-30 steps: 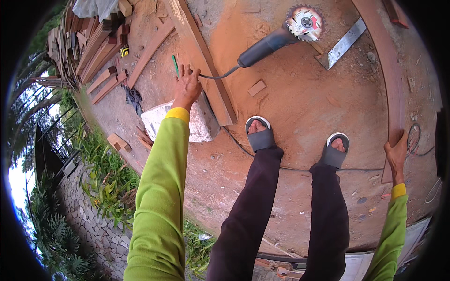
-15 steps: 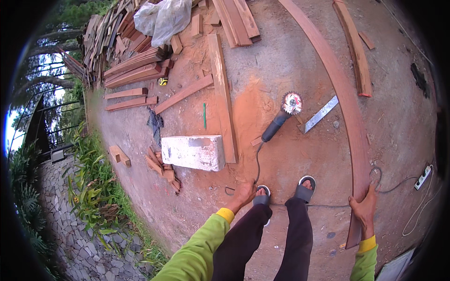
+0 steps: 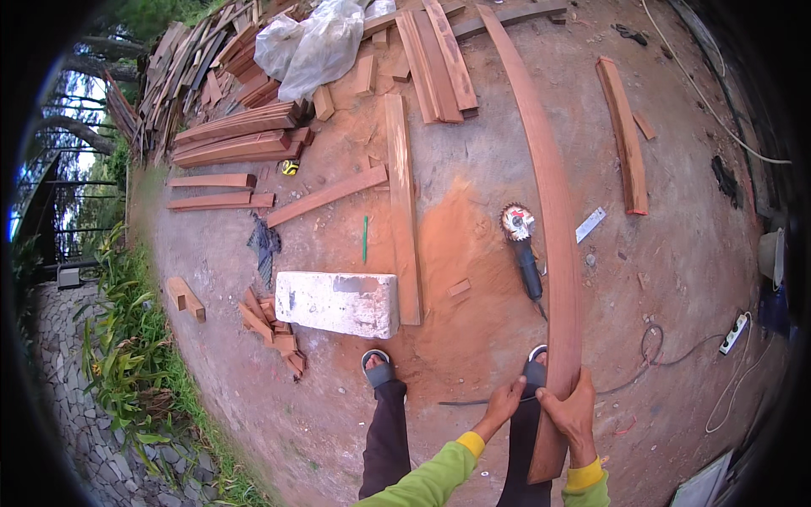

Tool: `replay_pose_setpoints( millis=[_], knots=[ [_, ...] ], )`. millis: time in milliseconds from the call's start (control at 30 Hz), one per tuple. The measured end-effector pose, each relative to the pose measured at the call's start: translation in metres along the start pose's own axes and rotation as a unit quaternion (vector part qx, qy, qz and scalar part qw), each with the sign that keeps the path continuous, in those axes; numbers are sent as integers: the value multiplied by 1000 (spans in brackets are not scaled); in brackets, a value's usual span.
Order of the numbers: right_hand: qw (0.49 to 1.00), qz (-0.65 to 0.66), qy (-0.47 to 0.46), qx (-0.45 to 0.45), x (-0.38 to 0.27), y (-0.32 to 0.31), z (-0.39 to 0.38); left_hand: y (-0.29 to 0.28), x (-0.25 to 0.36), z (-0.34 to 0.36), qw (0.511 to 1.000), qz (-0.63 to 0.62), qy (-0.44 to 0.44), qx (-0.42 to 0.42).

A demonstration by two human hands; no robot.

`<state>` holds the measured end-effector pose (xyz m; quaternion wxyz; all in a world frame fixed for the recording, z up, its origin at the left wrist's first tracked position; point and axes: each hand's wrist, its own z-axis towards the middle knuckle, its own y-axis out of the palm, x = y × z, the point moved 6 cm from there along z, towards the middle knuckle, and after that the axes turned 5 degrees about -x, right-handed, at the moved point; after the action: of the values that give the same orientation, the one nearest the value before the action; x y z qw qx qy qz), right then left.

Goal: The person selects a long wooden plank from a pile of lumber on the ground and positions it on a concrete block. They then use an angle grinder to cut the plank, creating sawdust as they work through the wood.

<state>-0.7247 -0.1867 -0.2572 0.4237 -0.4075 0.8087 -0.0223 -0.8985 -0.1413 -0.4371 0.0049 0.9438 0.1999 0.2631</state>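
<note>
A long reddish-brown wooden plank [image 3: 553,228] stretches from the far ground to my knees, its near end raised beside my right leg. My right hand [image 3: 574,414] is closed round the plank near that end. Close to the plank's left edge is my left hand [image 3: 504,403], its fingers curled; what they hold, if anything, is hidden. A dark cord [image 3: 460,403] shows by this hand. Left of the plank lies an angle grinder [image 3: 525,262] with a toothed disc, its cord partly hidden. A metal strip [image 3: 590,224] lies just right of the plank.
A white block [image 3: 336,302] and a timber board [image 3: 403,211] lie front left, near a green pencil [image 3: 365,240] and a tape measure [image 3: 290,167]. Stacked lumber [image 3: 236,139] stands far left. A power strip [image 3: 735,334] lies right; another timber piece [image 3: 623,139] lies far right.
The plank's near end has swung left across my right leg. My left hand has moved right, up to it. The grinder has turned and now lies closer to the plank; my feet stand wider apart.
</note>
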Motion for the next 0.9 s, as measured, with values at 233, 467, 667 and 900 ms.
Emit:
replay_pose_setpoints(
  millis=[233,467,667,900],
  knots=[
    [999,-16,16,49,19,136,-22,-108,188,28,965,-253,48,-50],
    [985,-76,8,156,76,225,-89,-159,110,20,958,-213,184,56],
    [994,-85,-32,66,93,296,-100,-235,70,-6,962,-174,187,95],
    [989,-81,-114,40,44,354,-17,-333,109,40,945,-139,234,182]
  ],
)
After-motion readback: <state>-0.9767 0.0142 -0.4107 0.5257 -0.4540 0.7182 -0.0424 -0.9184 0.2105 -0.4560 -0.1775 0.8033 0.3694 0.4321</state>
